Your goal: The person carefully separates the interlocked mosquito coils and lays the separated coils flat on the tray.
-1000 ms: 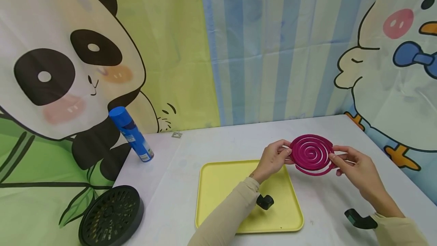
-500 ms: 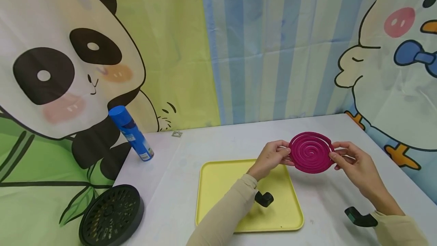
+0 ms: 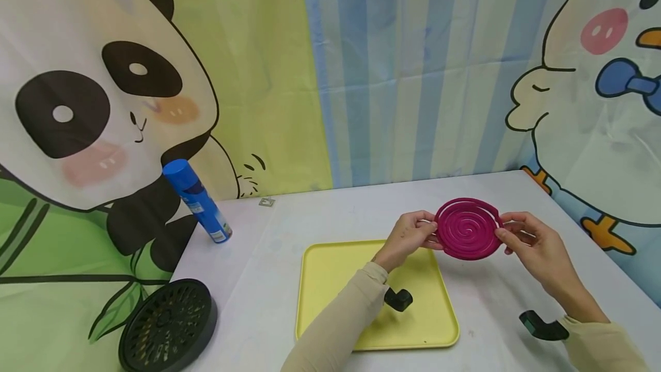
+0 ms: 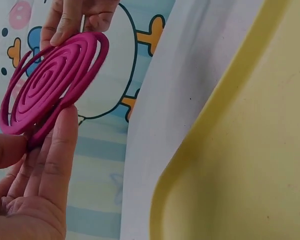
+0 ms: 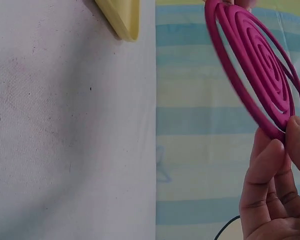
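A magenta spiral mosquito coil (image 3: 467, 229) is held up in the air between my two hands, tilted towards the head camera. My left hand (image 3: 408, 239) pinches its left edge between thumb and fingers. At the opposite edge, my right hand (image 3: 534, 248) grips the rim between thumb and fingertips. In the left wrist view, some outer turns of the mosquito coil (image 4: 50, 85) stand slightly apart from the inner ones. The right wrist view shows the same gaps in the mosquito coil (image 5: 255, 65).
Below my left forearm lies a yellow tray (image 3: 330, 280) on the white table (image 3: 258, 280). A blue spray can (image 3: 201, 205) stands at the table's left edge. Nearer on the left is a round black container with a slotted lid (image 3: 162, 326). A printed curtain (image 3: 382, 73) hangs behind.
A lower outer turn that hung apart from the mosquito coil one second ago now lines up with the rest. Both hands have shifted very slightly, still gripping it.
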A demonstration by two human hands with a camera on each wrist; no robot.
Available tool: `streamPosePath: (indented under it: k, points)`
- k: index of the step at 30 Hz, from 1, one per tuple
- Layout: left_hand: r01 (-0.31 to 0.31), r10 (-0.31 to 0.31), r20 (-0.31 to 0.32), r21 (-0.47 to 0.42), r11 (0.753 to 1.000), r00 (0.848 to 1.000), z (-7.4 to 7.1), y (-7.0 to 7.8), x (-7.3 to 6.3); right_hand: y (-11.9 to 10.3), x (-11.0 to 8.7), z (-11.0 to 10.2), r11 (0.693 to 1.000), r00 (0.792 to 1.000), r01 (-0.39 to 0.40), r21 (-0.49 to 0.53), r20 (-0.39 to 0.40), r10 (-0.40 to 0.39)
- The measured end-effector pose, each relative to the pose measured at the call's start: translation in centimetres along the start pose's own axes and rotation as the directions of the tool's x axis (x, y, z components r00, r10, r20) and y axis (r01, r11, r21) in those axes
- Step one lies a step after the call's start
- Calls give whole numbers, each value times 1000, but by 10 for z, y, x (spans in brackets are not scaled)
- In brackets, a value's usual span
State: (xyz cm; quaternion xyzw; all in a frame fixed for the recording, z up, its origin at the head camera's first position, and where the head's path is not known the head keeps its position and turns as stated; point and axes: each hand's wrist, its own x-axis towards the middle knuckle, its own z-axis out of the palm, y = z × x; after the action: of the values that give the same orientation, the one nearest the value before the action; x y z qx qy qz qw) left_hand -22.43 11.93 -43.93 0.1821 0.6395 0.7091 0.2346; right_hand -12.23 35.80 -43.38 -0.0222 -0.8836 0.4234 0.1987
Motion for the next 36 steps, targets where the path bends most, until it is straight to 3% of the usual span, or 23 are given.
streamPosePath:
  k: [4, 9, 14, 20, 26, 33, 36]
  points:
    - [-1, 1, 2, 9, 1000, 1000, -1, 0, -1, -2, 0, 0, 1000, 1000, 1, -19, 4, -1]
    - [-6, 6, 69, 3, 1000, 998, -3, 0, -1, -5, 1, -2, 999, 1000, 1, -37, 14, -1]
    - [-42, 36, 115, 54, 998, 993, -5, 1, -2, -6, 2, -2, 998, 999, -1, -69, 48, 4]
    - [-79, 67, 91, 137, 987, 994, -2, 3, -4, -7, 2, 0, 994, 994, 11, -110, 106, 0]
    - [-115, 107, 55, 190, 975, 993, 1, 5, -6, -9, 2, 0, 992, 994, -8, -122, 104, 21]
    - [-192, 187, 46, 339, 921, 981, 4, 7, -7, -11, 2, 0, 991, 995, 3, -136, 98, 10]
    - [-187, 186, 38, 347, 919, 982, 5, 6, -7, -10, 1, 0, 990, 997, 33, -138, 79, -23]
